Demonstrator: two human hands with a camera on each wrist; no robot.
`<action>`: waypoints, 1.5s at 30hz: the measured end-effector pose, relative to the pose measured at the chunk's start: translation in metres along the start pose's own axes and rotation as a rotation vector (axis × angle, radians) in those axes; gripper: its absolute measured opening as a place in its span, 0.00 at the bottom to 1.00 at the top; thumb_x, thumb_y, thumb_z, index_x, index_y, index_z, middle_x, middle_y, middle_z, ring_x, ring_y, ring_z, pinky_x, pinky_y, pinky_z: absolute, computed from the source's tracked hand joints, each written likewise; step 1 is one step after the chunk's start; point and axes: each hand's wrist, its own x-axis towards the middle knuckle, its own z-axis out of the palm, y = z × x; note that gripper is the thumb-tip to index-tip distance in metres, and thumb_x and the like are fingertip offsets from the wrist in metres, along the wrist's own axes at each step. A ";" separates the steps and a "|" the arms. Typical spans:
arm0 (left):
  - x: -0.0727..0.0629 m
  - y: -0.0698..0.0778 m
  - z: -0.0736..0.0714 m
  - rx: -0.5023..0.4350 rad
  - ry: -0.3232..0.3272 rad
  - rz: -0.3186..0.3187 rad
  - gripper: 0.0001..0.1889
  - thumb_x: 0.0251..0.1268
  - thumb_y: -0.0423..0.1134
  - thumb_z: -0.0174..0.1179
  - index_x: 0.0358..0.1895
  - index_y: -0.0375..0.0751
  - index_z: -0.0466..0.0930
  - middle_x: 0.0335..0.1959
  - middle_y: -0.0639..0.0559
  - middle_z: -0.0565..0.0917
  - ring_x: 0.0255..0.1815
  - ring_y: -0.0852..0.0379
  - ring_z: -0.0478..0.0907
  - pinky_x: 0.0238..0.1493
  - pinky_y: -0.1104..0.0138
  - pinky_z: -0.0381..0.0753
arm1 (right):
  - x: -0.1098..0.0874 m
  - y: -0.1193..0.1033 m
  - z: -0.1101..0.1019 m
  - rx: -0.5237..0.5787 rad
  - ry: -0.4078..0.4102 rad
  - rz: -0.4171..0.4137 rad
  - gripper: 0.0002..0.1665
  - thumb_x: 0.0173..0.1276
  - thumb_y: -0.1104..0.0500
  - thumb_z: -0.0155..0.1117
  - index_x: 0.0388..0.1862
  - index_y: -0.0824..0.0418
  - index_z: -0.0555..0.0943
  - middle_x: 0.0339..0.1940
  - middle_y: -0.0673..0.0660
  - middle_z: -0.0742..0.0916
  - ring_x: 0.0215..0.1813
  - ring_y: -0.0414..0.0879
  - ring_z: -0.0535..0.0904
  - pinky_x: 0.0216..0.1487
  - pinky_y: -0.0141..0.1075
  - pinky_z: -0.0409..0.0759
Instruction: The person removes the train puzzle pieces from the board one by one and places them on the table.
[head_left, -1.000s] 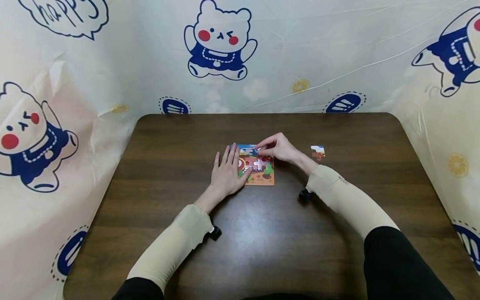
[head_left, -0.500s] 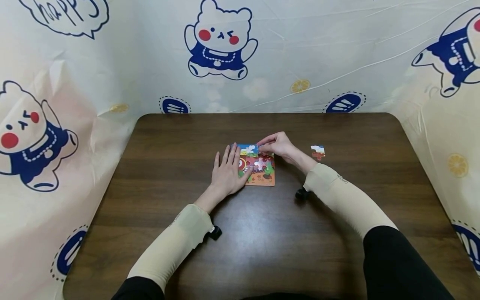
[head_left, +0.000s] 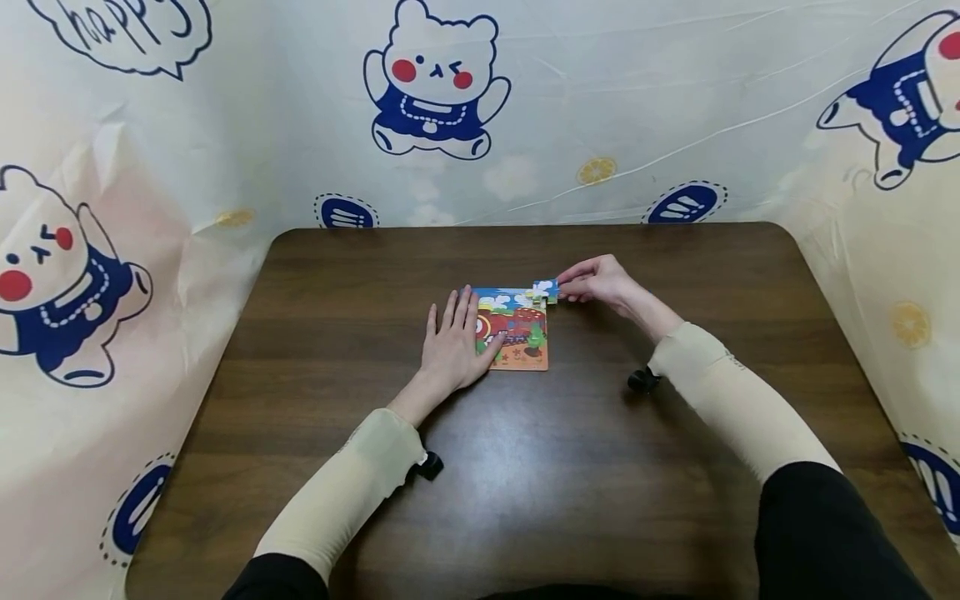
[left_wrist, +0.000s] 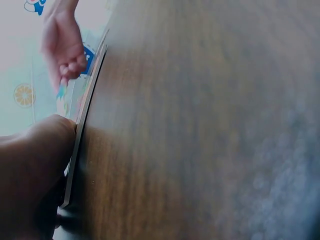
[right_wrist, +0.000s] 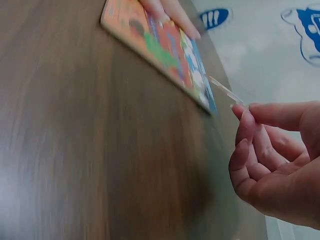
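A colourful jigsaw puzzle [head_left: 525, 357] in a flat board lies on the table, with blue sky at the top, red shapes in the middle and an orange base. My left hand [head_left: 453, 343] rests flat across its left side, fingers straight and thumb over the lower middle. At the top right corner, my right hand [head_left: 600, 279] pinches a small puzzle piece [head_left: 546, 291] of blue sky and white cloud between thumb and fingertips. The piece overlaps that corner in the head view. Edge-on in the right wrist view, the same puzzle piece [right_wrist: 227, 91] tilts above the board.
The brown wooden table [head_left: 480, 500] has rounded far corners. Behind and beside it hangs a pale sheet [head_left: 285, 100] printed with bears and orange slices. A small black device [head_left: 642, 381] sits at the right wrist.
My right hand has moved right, from over the puzzle's top to just past its corner, pinching the piece. The loose piece seen at the right no longer shows; my right hand and wrist overlap that spot.
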 end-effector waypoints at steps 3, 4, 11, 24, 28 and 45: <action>0.000 -0.001 0.001 -0.014 0.009 0.002 0.51 0.83 0.72 0.42 0.93 0.43 0.38 0.95 0.48 0.40 0.96 0.44 0.37 0.94 0.39 0.36 | -0.005 0.006 -0.015 -0.027 0.004 0.007 0.23 0.79 0.60 0.72 0.65 0.74 0.85 0.31 0.44 0.94 0.33 0.37 0.87 0.40 0.32 0.85; -0.001 -0.001 0.000 -0.017 0.010 0.003 0.51 0.83 0.72 0.42 0.93 0.43 0.38 0.95 0.47 0.40 0.96 0.44 0.37 0.94 0.39 0.36 | -0.007 0.007 -0.019 -0.035 0.005 0.011 0.24 0.79 0.60 0.72 0.66 0.74 0.85 0.31 0.44 0.94 0.33 0.37 0.87 0.40 0.32 0.85; -0.002 -0.004 -0.002 -0.017 -0.001 0.001 0.51 0.83 0.73 0.42 0.93 0.44 0.38 0.95 0.48 0.40 0.96 0.45 0.37 0.93 0.38 0.35 | -0.016 0.014 -0.039 -0.059 0.001 0.045 0.25 0.79 0.59 0.72 0.67 0.73 0.84 0.30 0.45 0.94 0.32 0.38 0.85 0.34 0.32 0.80; -0.001 -0.022 -0.011 -0.042 -0.029 -0.041 0.53 0.81 0.73 0.45 0.93 0.43 0.38 0.95 0.46 0.39 0.96 0.43 0.34 0.94 0.39 0.34 | -0.015 0.022 -0.054 -0.101 0.009 0.048 0.24 0.80 0.62 0.69 0.66 0.76 0.83 0.33 0.49 0.95 0.33 0.38 0.86 0.35 0.33 0.82; -0.002 -0.025 -0.014 -0.047 -0.024 -0.035 0.53 0.82 0.73 0.46 0.93 0.42 0.39 0.95 0.46 0.40 0.96 0.43 0.35 0.94 0.39 0.35 | -0.018 0.018 -0.050 -0.227 0.057 0.011 0.21 0.79 0.60 0.71 0.61 0.75 0.87 0.37 0.56 0.95 0.33 0.41 0.85 0.34 0.34 0.83; -0.001 -0.033 -0.014 -0.037 -0.025 -0.013 0.54 0.81 0.73 0.47 0.93 0.41 0.39 0.95 0.44 0.42 0.96 0.43 0.38 0.93 0.38 0.36 | -0.024 0.020 -0.035 -0.488 0.197 -0.038 0.16 0.73 0.56 0.79 0.46 0.70 0.92 0.34 0.62 0.92 0.17 0.41 0.74 0.18 0.34 0.76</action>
